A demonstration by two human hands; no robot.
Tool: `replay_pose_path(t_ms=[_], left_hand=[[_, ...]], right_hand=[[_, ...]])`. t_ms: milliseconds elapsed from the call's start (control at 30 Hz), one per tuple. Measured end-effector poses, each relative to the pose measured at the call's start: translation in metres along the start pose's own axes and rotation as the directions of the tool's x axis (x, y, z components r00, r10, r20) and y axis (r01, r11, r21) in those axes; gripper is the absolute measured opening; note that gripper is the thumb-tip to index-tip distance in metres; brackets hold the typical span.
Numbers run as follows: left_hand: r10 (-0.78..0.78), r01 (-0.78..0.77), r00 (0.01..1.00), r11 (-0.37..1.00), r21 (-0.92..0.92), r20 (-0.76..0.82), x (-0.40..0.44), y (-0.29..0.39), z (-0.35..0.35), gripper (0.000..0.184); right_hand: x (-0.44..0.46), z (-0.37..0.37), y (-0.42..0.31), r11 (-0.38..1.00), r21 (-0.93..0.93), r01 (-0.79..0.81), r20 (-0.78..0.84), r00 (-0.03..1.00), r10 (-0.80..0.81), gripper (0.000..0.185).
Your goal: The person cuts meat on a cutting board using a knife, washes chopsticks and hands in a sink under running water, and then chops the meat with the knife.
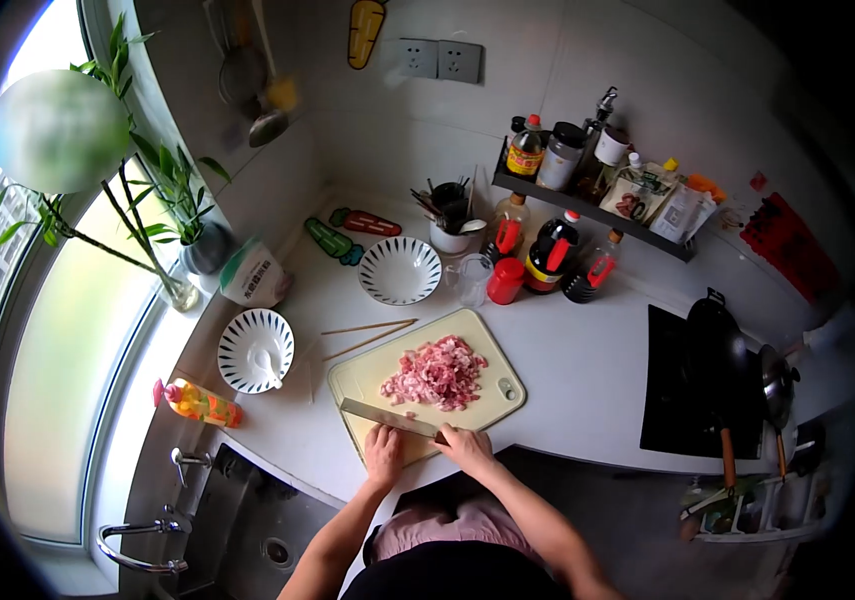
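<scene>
Chopped pink meat (435, 372) lies heaped on a pale yellow cutting board (487, 340). Just in front of the heap a knife (387, 414) stretches across the board, its blade pointing left. My right hand (467, 448) is closed round the knife's handle at the right end. My left hand (383, 452) is at the board's front edge, close to the blade; its fingers are together, and whether they touch the blade or hold anything is too small to tell. A pair of chopsticks (369, 338) rests at the board's upper left.
Two striped bowls (400, 271) stand behind and left of the board, the left one with a white spoon (267, 366). Sauce bottles (550, 256) are along the wall. A wok (715, 340) sits on the stove at right; a sink (247, 515) is front left.
</scene>
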State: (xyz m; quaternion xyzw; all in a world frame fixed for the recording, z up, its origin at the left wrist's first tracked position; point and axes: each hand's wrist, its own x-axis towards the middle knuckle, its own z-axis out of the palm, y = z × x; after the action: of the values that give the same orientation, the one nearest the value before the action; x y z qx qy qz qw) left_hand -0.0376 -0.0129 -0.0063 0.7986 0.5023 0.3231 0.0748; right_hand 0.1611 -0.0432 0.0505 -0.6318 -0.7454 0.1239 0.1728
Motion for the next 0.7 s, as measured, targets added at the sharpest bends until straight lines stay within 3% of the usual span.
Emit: replay_pose_path(t_ms=[67, 133, 200, 267, 433, 500, 600, 700], left_hand=[[0.011, -0.012, 1.000, 0.999, -0.035, -0.029, 0.006, 0.000, 0.003, 0.017], [-0.188, 0.177, 0.973, 0.980, -0.087, -0.134, 0.006, 0.001, 0.005, 0.016], [-0.231, 0.209, 0.961, 0.966, -0.151, -0.151, 0.009, 0.002, 0.007, 0.022], [-0.300, 0.266, 0.944, 0.939, -0.219, -0.140, 0.006, 0.000, 0.003, 0.029], [-0.207, 0.188, 0.975, 0.961, -0.203, -0.078, 0.015, -0.011, 0.017, 0.024], [-0.123, 0.104, 0.992, 0.929, -0.355, -0.031, 0.025, -0.011, 0.022, 0.017], [-0.003, -0.032, 0.996, 0.921, -0.389, -0.090, 0.033, -0.009, 0.015, 0.013], [-0.021, 0.012, 0.999, 0.958, -0.287, -0.030, 0.019, -0.012, 0.001, 0.013]], right_hand=[[-0.020, 0.010, 0.007, 0.980, 0.133, -0.147, -0.031, 0.988, 0.152, 0.035], [-0.036, 0.014, 0.005, 0.970, 0.154, -0.187, -0.049, 0.979, 0.196, 0.035], [-0.045, 0.016, 0.005, 0.945, 0.213, -0.250, -0.118, 0.953, 0.279, 0.037], [-0.046, 0.020, 0.003, 0.918, 0.247, -0.311, -0.065, 0.940, 0.336, 0.040], [-0.043, 0.018, -0.010, 0.890, 0.281, -0.360, -0.058, 0.919, 0.390, 0.039], [-0.042, 0.014, -0.013, 0.888, 0.281, -0.363, -0.076, 0.914, 0.398, 0.040], [-0.039, 0.016, -0.009, 0.902, 0.224, -0.368, -0.086, 0.915, 0.395, 0.040], [-0.038, 0.016, -0.010, 0.902, 0.223, -0.370, -0.060, 0.918, 0.391, 0.039]])
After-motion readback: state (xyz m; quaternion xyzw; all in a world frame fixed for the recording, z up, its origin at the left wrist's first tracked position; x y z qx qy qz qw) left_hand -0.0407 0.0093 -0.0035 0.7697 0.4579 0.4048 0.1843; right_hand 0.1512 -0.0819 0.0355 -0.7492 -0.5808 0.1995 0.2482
